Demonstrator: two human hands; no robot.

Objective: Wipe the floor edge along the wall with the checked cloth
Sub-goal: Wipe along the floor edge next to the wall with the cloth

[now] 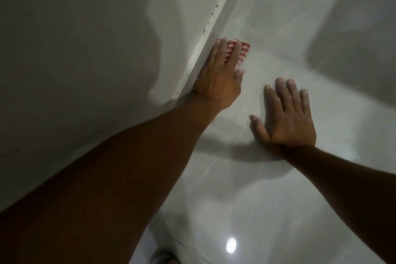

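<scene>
A red-and-white checked cloth [243, 50] lies on the pale glossy floor [267, 188], right against the skirting strip [216, 28] at the foot of the wall. My left hand [218, 75] presses flat on top of it, fingers spread, so most of the cloth is hidden underneath. The hand's outer edge touches the skirting. My right hand [285, 115] rests flat on the floor tile to the right, palm down, fingers apart, holding nothing.
The grey wall [85, 38] fills the left side, and the skirting runs diagonally up to the top centre. Small dark specks [209, 22] dot the skirting's top edge beyond the cloth. A bright lamp reflection [231, 245] shines on the near floor.
</scene>
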